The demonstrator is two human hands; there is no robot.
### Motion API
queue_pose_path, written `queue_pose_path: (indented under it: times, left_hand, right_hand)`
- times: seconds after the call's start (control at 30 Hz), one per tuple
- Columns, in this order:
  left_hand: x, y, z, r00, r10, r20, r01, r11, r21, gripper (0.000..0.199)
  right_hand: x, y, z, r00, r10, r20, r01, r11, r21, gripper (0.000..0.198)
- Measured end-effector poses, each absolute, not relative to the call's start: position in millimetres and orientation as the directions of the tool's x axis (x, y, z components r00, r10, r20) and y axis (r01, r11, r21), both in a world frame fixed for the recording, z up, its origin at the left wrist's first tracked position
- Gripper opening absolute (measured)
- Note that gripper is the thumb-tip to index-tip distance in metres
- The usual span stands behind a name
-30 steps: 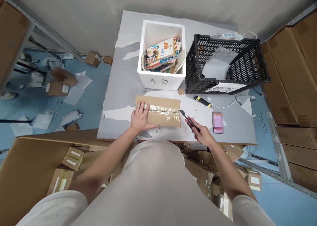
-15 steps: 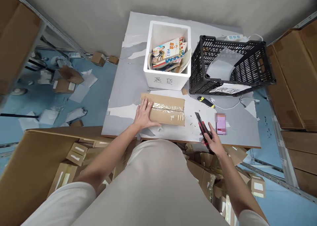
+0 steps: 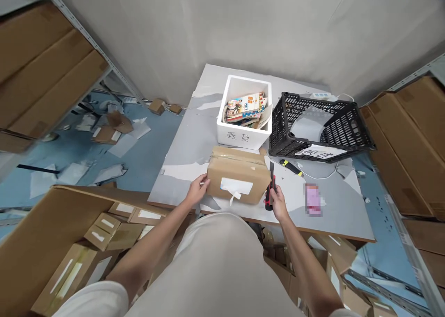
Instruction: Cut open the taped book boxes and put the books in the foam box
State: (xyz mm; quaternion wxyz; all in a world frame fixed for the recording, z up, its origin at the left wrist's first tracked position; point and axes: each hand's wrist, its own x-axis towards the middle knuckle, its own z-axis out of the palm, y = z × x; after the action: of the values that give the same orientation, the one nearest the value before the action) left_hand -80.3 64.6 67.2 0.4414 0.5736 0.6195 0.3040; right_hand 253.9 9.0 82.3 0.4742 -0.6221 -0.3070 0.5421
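A taped cardboard box [image 3: 239,168] is on the table, tipped so that a side with a torn white label [image 3: 237,186] faces me. My left hand [image 3: 198,190] grips its lower left edge, fingers curled and partly hidden. In my closed right hand [image 3: 278,205] is a red and black box cutter [image 3: 270,187], blade pointing away from me, beside the box's right edge. Whether that hand also touches the box, I cannot tell. Behind the box stands a white foam box [image 3: 238,138] with several books [image 3: 246,108] inside.
A black plastic crate [image 3: 323,127] with a paper label stands at the back right. A yellow and black cutter [image 3: 291,167] and a blurred pink phone-like object [image 3: 313,199] lie on the table [image 3: 181,159]. An open carton [image 3: 69,201] with smaller boxes is at lower left.
The cardboard box has been tipped up, showing its labelled side. My left hand went from flat on top to its left edge. My right hand brought the box cutter left, beside it.
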Motion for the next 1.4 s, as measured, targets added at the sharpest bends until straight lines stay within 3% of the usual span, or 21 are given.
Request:
queue_pose_path:
  times: [0.17, 0.33, 0.47, 0.67, 0.9, 1.0, 1.13, 1.27, 1.4]
  left_hand:
    - [-77.6, 77.1, 79.7, 0.036, 0.993, -0.109, 0.631, 0.062, 0.773, 0.041]
    - [-72.7, 75.1, 70.9, 0.049, 0.995, -0.089, 0.650, 0.036, 0.759, 0.040]
    - [-81.6, 70.6, 62.3, 0.064, 0.991, -0.118, 0.600, 0.056, 0.798, 0.043]
    - [-104.7, 43.2, 41.2, 0.112, 0.949, -0.293, 0.519, 0.196, 0.832, 0.049]
    - [-96.7, 18.6, 35.5, 0.272, 0.889, -0.370, 0.334, 0.273, 0.902, 0.049]
    - [-93.1, 23.8, 49.1, 0.239, 0.903, -0.357, 0.373, 0.254, 0.892, 0.046]
    - [-82.9, 39.3, 78.1, 0.112, 0.965, -0.238, 0.514, 0.148, 0.845, 0.043]
    - [-65.5, 59.8, 96.2, -0.080, 0.982, -0.173, 0.580, 0.187, 0.793, 0.044]
    - [-53.8, 92.3, 98.9, -0.168, 0.975, -0.149, 0.606, 0.221, 0.764, 0.046]
  right_hand:
    - [261.2, 18.6, 85.9, 0.213, 0.915, -0.343, -0.053, -0.340, -0.939, 0.045]
    - [256.1, 10.9, 69.6, 0.269, 0.907, -0.323, -0.029, -0.327, -0.944, 0.045]
    - [256.5, 1.3, 63.3, 0.308, 0.898, -0.316, -0.010, -0.329, -0.944, 0.045]
    - [252.6, -33.9, 55.4, 0.337, 0.842, -0.422, -0.070, -0.424, -0.903, 0.048]
    - [234.1, -55.1, 52.6, 0.313, 0.812, -0.493, -0.115, -0.483, -0.868, 0.047]
    - [236.1, -42.3, 68.1, 0.325, 0.818, -0.474, -0.158, -0.447, -0.880, 0.044]
    - [248.7, -6.4, 96.3, 0.321, 0.855, -0.407, -0.241, -0.341, -0.908, 0.040]
    - [258.9, 37.2, 115.3, 0.288, 0.891, -0.350, -0.227, -0.292, -0.929, 0.041]
    - [261.5, 69.8, 121.1, 0.236, 0.897, -0.373, -0.223, -0.324, -0.920, 0.045]
